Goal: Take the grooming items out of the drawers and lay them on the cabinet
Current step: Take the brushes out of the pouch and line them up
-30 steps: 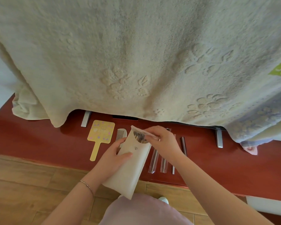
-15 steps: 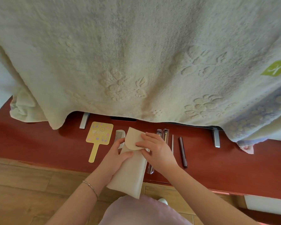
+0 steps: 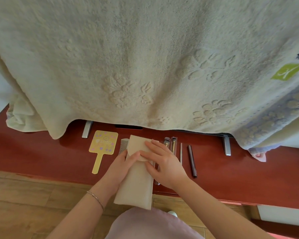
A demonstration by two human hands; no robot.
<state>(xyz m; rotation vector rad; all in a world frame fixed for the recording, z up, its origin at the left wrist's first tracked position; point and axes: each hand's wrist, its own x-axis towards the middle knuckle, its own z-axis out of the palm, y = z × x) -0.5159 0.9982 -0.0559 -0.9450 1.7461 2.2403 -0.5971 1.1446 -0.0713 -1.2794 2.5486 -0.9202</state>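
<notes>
- Already laid on the red cabinet worktop (image 3: 41,152): a yellow hand mirror (image 3: 103,145), a comb (image 3: 123,146) and several slim sticks (image 3: 192,160).
- Both hands press on a cream pouch (image 3: 136,183) that overhangs the front edge; left hand (image 3: 123,165) grips its side, right hand (image 3: 164,161) lies flat on the flap, fingers loosely spread.
- Left to do, likely: set the pouch down fully. No drawers show.

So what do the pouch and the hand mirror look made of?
Pouch: soft matte cream material, perhaps felt or faux leather; its flap bends under the fingers. Hand mirror: stiff flat yellow plastic or card with a printed pattern; which one is unclear.
</notes>
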